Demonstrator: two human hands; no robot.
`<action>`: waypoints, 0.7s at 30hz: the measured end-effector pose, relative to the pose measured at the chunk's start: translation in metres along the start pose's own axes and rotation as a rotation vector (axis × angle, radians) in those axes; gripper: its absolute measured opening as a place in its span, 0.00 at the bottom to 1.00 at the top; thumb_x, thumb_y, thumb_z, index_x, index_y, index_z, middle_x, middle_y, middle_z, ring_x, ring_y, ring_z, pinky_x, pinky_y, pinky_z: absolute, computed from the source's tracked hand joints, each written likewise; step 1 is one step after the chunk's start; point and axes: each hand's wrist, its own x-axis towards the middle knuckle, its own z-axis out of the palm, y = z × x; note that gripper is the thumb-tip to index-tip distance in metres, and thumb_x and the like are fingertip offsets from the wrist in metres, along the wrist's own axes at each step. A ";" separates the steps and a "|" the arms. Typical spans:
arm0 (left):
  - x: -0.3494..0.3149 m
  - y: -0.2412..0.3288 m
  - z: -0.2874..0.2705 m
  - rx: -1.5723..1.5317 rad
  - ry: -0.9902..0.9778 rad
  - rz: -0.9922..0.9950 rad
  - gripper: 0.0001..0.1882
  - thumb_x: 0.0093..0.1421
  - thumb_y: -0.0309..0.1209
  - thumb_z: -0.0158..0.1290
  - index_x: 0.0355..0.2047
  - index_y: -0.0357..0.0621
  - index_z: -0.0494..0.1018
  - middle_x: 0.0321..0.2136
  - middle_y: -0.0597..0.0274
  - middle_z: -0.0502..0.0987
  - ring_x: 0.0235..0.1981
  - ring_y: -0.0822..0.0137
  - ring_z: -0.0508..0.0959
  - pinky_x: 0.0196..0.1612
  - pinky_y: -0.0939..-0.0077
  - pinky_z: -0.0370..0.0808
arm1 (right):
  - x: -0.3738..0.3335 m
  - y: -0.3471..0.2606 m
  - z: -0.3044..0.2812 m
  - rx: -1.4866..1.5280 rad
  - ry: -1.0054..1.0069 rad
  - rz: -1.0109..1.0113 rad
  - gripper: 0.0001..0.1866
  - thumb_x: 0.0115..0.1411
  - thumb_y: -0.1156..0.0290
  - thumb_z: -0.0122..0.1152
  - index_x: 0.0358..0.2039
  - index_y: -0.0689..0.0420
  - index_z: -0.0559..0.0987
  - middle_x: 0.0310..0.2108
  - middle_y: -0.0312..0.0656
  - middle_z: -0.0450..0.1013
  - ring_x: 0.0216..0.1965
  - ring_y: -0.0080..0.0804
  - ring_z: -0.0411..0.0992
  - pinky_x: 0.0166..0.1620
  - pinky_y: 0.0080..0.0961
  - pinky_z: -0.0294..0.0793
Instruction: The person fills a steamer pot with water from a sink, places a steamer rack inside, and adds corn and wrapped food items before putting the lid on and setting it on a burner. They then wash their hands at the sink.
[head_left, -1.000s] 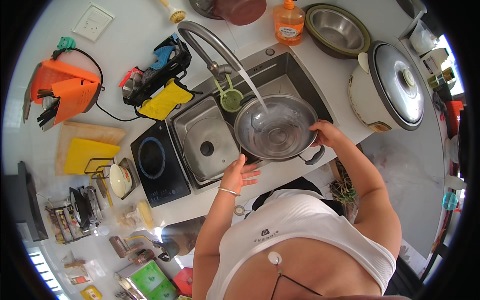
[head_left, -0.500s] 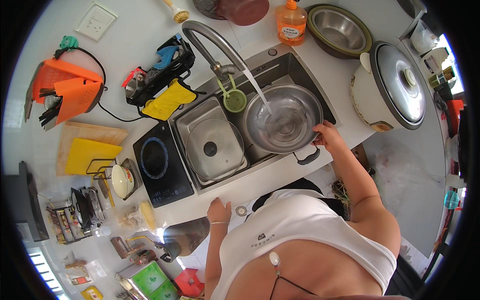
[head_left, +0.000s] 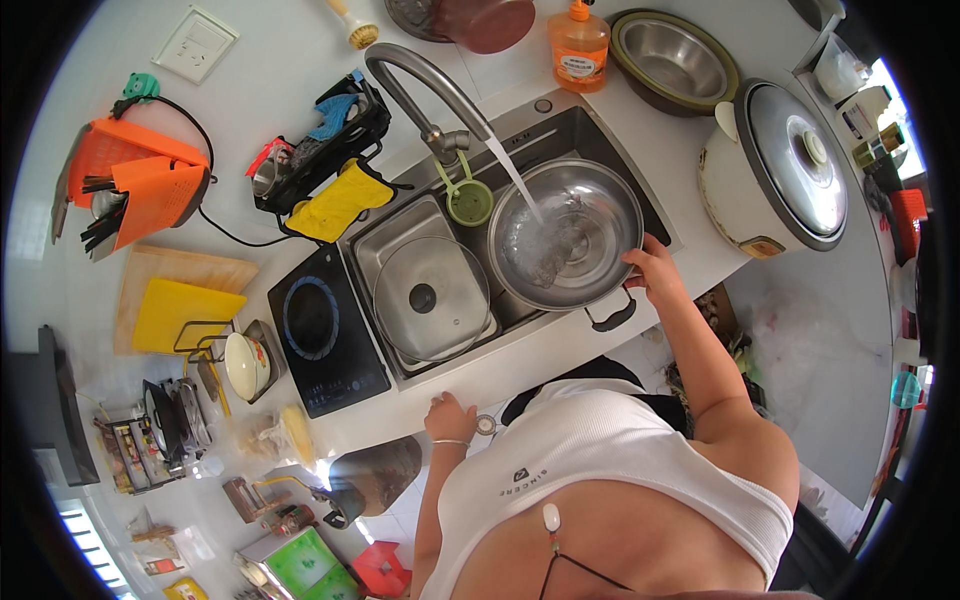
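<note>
My right hand (head_left: 655,272) grips the near rim of a large steel wok (head_left: 566,234) held in the sink (head_left: 510,310), tilted under the running tap (head_left: 430,95). Water streams into the wok, where a grey scouring cloth (head_left: 558,252) lies. My left hand (head_left: 450,418) rests on the front edge of the white counter, below the sink, holding nothing that I can see. A glass pot lid (head_left: 430,298) lies flat in the left basin. A small green strainer cup (head_left: 469,202) hangs by the tap.
A black induction hob (head_left: 325,335) sits left of the sink. A white rice cooker (head_left: 775,170) stands at the right, a steel bowl (head_left: 675,60) and orange soap bottle (head_left: 578,45) behind. Yellow cloth (head_left: 335,205), wooden and yellow cutting boards (head_left: 180,305), orange rack (head_left: 130,190) at left.
My left hand left the wok's rim and dropped to the counter's front edge. The wok moved farther back under the tap stream, held by my right hand alone.
</note>
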 end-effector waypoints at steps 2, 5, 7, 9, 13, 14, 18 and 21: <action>0.000 0.002 0.000 0.013 -0.020 -0.001 0.34 0.50 0.48 0.61 0.47 0.31 0.68 0.41 0.41 0.75 0.40 0.49 0.79 0.42 0.60 0.77 | 0.000 0.004 0.000 0.022 -0.011 0.029 0.33 0.51 0.72 0.55 0.61 0.60 0.62 0.33 0.44 0.75 0.28 0.33 0.76 0.29 0.29 0.76; 0.002 0.002 0.002 0.035 -0.042 -0.005 0.35 0.50 0.48 0.61 0.48 0.30 0.68 0.43 0.38 0.74 0.42 0.48 0.78 0.43 0.60 0.77 | 0.001 0.012 0.001 0.073 -0.036 0.056 0.32 0.51 0.72 0.55 0.60 0.60 0.64 0.31 0.43 0.75 0.25 0.31 0.76 0.27 0.28 0.76; 0.003 0.006 -0.004 0.040 -0.076 -0.024 0.36 0.49 0.48 0.61 0.48 0.30 0.67 0.44 0.37 0.74 0.44 0.48 0.78 0.44 0.61 0.76 | 0.001 0.017 0.003 0.101 -0.040 0.069 0.30 0.51 0.72 0.55 0.57 0.60 0.66 0.31 0.42 0.75 0.23 0.31 0.75 0.26 0.27 0.75; 0.003 0.006 -0.005 0.043 -0.083 -0.023 0.36 0.49 0.48 0.62 0.48 0.30 0.67 0.44 0.37 0.74 0.44 0.48 0.78 0.44 0.61 0.76 | 0.002 0.021 0.004 0.125 -0.053 0.087 0.26 0.51 0.72 0.55 0.53 0.61 0.69 0.31 0.42 0.74 0.23 0.30 0.74 0.26 0.28 0.75; 0.003 0.007 -0.005 0.065 -0.083 -0.019 0.37 0.49 0.49 0.62 0.49 0.29 0.66 0.45 0.36 0.73 0.45 0.48 0.77 0.44 0.62 0.76 | 0.006 0.028 0.006 0.110 -0.074 0.091 0.20 0.51 0.72 0.56 0.46 0.60 0.72 0.30 0.41 0.73 0.25 0.30 0.73 0.27 0.29 0.75; 0.003 0.008 -0.006 0.065 -0.096 -0.023 0.38 0.49 0.49 0.62 0.49 0.29 0.66 0.45 0.37 0.73 0.45 0.49 0.77 0.44 0.62 0.76 | 0.007 0.029 0.008 0.124 -0.077 0.090 0.20 0.51 0.72 0.56 0.46 0.60 0.72 0.30 0.41 0.73 0.25 0.30 0.73 0.27 0.29 0.75; 0.000 0.008 -0.002 0.095 -0.006 0.003 0.34 0.48 0.49 0.62 0.44 0.32 0.68 0.40 0.42 0.75 0.39 0.49 0.79 0.40 0.61 0.77 | 0.009 0.029 0.018 0.185 -0.094 0.097 0.20 0.51 0.72 0.56 0.46 0.61 0.72 0.29 0.41 0.72 0.26 0.31 0.73 0.27 0.28 0.74; 0.001 0.005 0.007 0.123 0.060 0.019 0.32 0.48 0.49 0.63 0.41 0.34 0.69 0.37 0.45 0.76 0.37 0.49 0.79 0.38 0.60 0.77 | 0.012 0.030 0.025 0.246 -0.100 0.091 0.21 0.50 0.73 0.55 0.47 0.62 0.71 0.30 0.41 0.72 0.26 0.31 0.73 0.28 0.28 0.75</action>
